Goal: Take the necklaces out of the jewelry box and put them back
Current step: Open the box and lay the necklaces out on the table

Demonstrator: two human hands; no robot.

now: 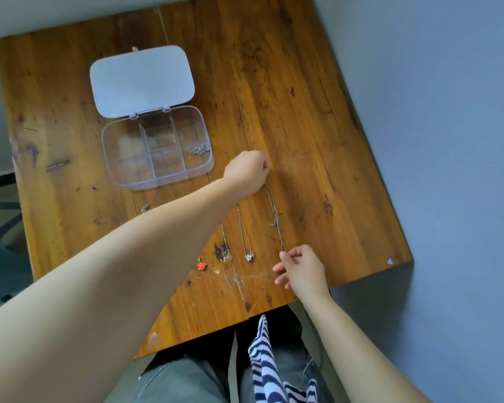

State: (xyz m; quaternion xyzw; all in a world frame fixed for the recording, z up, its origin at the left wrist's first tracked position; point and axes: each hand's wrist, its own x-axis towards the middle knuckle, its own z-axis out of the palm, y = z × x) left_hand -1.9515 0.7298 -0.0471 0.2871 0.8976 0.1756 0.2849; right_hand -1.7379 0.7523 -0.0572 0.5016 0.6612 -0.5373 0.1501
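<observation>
Silver chain point(275, 216) runs taut, its long axis from your left hand point(246, 170), fisted on its far end just right of the open jewelry box point(157, 146), to your right hand point(301, 270), pinching its near end above the wooden table point(317, 112).

the right half of the bench point(317, 97) lies bare, wide room for a hand to pass. at the left stands the jewelry box point(157, 149), its lid point(141, 80) folded flat behind it, so the 6 compartments are reachable from above; only 1 holds a chain point(199, 148). the left forearm point(128, 257) slants across the near bench and blocks the way to the box from the front. a taut necklace point(275, 216) spans between both hands, barring the middle. beside it lie a flower pendant necklace point(248, 255) and a red pendant point(202, 266).
</observation>
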